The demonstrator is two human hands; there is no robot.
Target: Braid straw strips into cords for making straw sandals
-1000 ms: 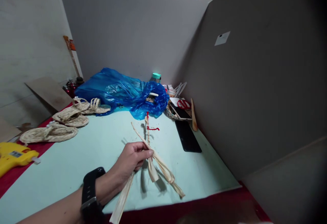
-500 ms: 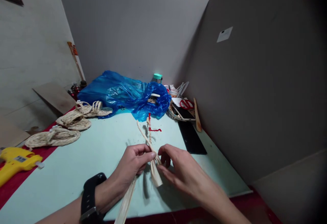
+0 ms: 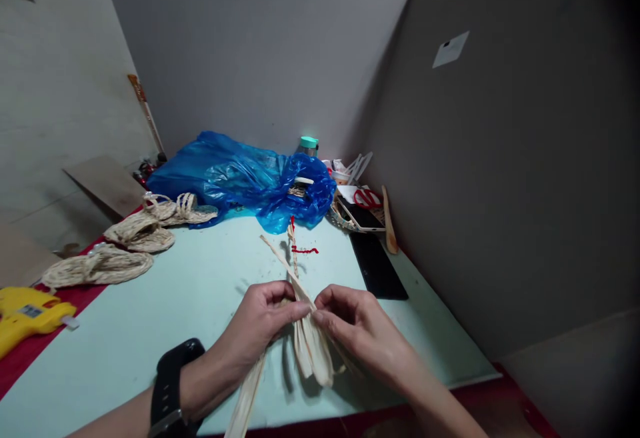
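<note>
Pale dried-fibre strips [image 3: 311, 351] fan out toward me below my fingers, and a thin braid [image 3: 295, 266] of the same fibre runs away from me to a red tie at its far end. My left hand [image 3: 270, 311], with a black watch on the wrist, pinches the strips where the braid ends; another long strip hangs under its palm. My right hand [image 3: 350, 318] pinches the strips close beside the left fingertips. One loose strip end [image 3: 273, 249] sticks out up and left. A red cord [image 3: 305, 250] lies by the braid.
Woven fibre slippers [image 3: 100, 268] lie at left, near a yellow glue gun [image 3: 30, 315]. A blue plastic bag [image 3: 225, 171] and a teal-lidded bottle [image 3: 309, 145] are at the back. Red-handled scissors [image 3: 367, 199] and a black flat slab [image 3: 379, 268] lie right, beside a grey partition.
My right hand has closed from loosely curved fingers into a pinch on the strips. The strips below have spread wider. The view has tilted slightly down.
</note>
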